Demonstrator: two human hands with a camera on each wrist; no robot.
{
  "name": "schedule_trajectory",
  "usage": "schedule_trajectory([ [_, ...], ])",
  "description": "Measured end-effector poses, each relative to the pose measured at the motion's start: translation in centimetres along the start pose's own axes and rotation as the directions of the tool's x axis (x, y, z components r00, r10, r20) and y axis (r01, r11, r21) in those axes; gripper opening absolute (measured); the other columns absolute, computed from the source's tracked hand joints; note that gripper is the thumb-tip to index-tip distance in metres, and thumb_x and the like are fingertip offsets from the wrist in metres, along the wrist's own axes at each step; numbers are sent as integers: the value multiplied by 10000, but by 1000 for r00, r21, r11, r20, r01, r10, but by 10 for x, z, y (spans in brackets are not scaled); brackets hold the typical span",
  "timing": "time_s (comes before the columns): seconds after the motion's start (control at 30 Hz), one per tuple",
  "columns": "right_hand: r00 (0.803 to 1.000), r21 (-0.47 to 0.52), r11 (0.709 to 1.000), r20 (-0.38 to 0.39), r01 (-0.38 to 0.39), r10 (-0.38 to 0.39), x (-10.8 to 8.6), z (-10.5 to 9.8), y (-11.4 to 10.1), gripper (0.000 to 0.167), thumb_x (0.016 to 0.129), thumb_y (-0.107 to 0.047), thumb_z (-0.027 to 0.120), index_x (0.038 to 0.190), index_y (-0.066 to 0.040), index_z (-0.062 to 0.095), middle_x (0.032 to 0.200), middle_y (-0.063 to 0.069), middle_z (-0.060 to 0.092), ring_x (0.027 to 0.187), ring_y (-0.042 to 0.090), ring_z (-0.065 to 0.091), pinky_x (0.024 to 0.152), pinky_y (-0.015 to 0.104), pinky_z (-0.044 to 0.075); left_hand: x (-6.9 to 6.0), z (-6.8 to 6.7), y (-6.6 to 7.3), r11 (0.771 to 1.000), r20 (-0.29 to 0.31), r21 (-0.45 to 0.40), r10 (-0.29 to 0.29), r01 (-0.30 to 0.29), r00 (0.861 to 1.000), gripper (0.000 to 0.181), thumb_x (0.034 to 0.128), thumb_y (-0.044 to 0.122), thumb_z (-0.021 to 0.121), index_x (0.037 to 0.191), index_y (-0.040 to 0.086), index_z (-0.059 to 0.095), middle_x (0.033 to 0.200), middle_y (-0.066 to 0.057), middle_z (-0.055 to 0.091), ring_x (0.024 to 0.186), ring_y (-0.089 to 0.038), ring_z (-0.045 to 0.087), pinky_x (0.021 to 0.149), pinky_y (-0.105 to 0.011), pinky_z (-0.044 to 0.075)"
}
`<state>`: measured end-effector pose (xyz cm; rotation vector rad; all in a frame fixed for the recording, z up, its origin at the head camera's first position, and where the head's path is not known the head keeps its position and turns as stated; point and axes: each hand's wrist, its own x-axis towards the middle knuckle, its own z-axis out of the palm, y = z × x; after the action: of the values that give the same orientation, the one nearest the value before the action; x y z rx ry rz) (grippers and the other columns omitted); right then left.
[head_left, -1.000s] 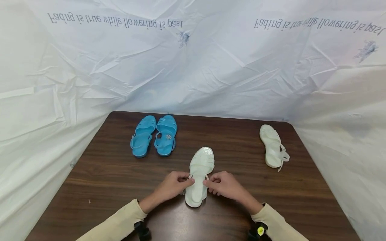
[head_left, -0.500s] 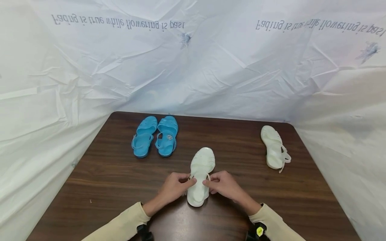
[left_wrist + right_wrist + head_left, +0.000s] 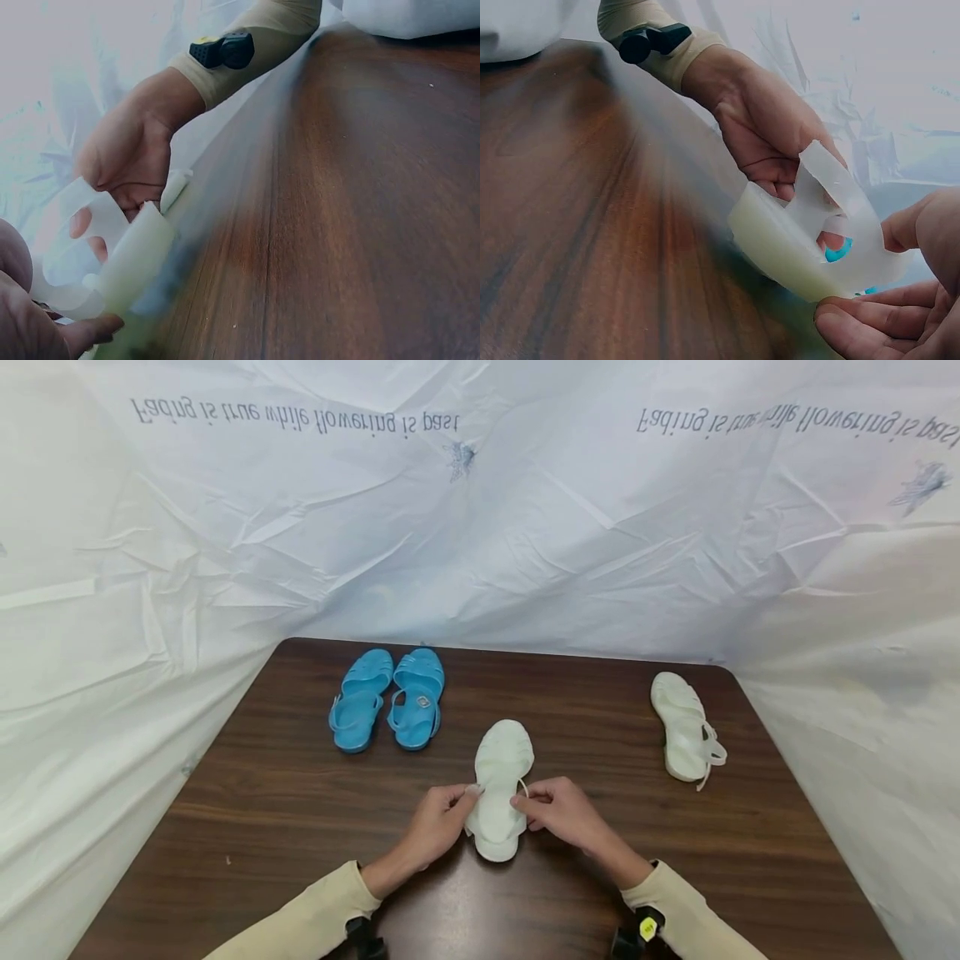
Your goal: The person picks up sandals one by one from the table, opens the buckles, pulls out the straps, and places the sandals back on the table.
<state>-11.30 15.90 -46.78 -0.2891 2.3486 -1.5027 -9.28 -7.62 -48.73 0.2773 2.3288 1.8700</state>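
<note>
A white sandal (image 3: 498, 760) lay in front of the person, near the middle of the tabletop (image 3: 300, 835), its toe pointing away; whether its whole sole touched the wood could not be told. The left hand (image 3: 437, 822) pinched its left side, thumb on top, and the right hand (image 3: 567, 814) pinched the opposite side by the strap, thumb and fingers closed on the edge. In both wrist views the back strap stood up in a loop above the heel. A second white sandal (image 3: 678, 722) lay well apart on the right, toe away, its loose strap hanging out to the side. Toward the far left edge, a left blue sandal (image 3: 358, 714) and a right blue sandal (image 3: 412, 718) sat just beside each other, toes also away. Pale sleeves (image 3: 311, 906) covered the forearms, with a black device (image 3: 364, 939) near each wrist. White sheeting (image 3: 480, 543), wrinkled and printed with upside-down lettering, rose behind the tabletop.
</note>
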Motion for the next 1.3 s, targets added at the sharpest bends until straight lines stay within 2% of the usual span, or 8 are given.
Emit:
schedule_trajectory([
  [0.13,1000,7,1000,-15,-4,4,2,-5,0,356,984,-297,693,1088,39,751,923,109,763,752,197,716,685,346,613,3,1,0,999,-12,-9,50,-50,999,295,1094,207,509,1196,57,742,692,-2,558,570,-75,473,564,-197,424],
  [0.27,1000,2,1000,-29,-10,10,3,-9,-3,378,991,-311,682,1116,41,740,942,107,762,766,214,718,692,342,610,7,4,1,995,-27,-45,88,-89,996,308,1094,171,505,1267,4,698,951,-108,707,769,-105,590,696,-217,492],
  [0.4,998,-5,1000,-61,-22,22,4,-15,-7,392,989,-339,685,1128,23,738,923,90,751,778,233,714,698,335,605,12,6,4,990,-36,-106,89,-93,995,308,1093,139,496,1276,-21,686,1074,-165,720,816,-91,618,698,-238,526],
  [0.47,997,-11,1000,-77,-23,22,4,-18,-9,395,987,-348,688,1138,13,737,910,84,747,788,251,719,705,339,605,15,8,5,989,-43,-120,82,-87,996,306,1094,132,490,1265,-22,692,995,-185,709,738,-95,594,660,-236,521],
  [0.57,996,-24,1000,-91,-11,8,4,-23,-11,405,990,-345,687,1167,16,729,922,91,753,796,278,731,717,354,608,19,10,6,985,-43,-153,75,-80,996,314,1096,118,476,1281,-38,676,1028,-194,705,772,-92,612,684,-232,539],
  [0.8,991,-77,997,-135,-17,6,2,-36,-17,448,998,-352,678,1258,13,691,983,87,762,848,279,742,759,397,609,32,15,8,971,-33,-225,73,-78,997,345,1102,131,456,1326,-62,634,1319,-244,635,1130,-241,655,830,-280,578],
  [0.97,978,-214,976,-191,37,-79,-2,-53,-21,443,993,-415,673,1264,-66,707,983,46,759,884,288,722,701,351,580,44,23,13,966,-36,-239,89,-95,995,350,1103,148,462,1335,-50,633,1346,-239,624,1173,-304,642,850,-286,572],
  [1.3,934,-406,908,-273,105,-230,-8,-91,-17,456,1015,-449,628,1311,-107,687,1083,35,756,878,164,703,680,321,542,76,51,21,943,-36,-319,89,-95,995,329,1092,155,496,1299,-36,666,1282,-228,663,1053,-212,669,761,-243,570],
])
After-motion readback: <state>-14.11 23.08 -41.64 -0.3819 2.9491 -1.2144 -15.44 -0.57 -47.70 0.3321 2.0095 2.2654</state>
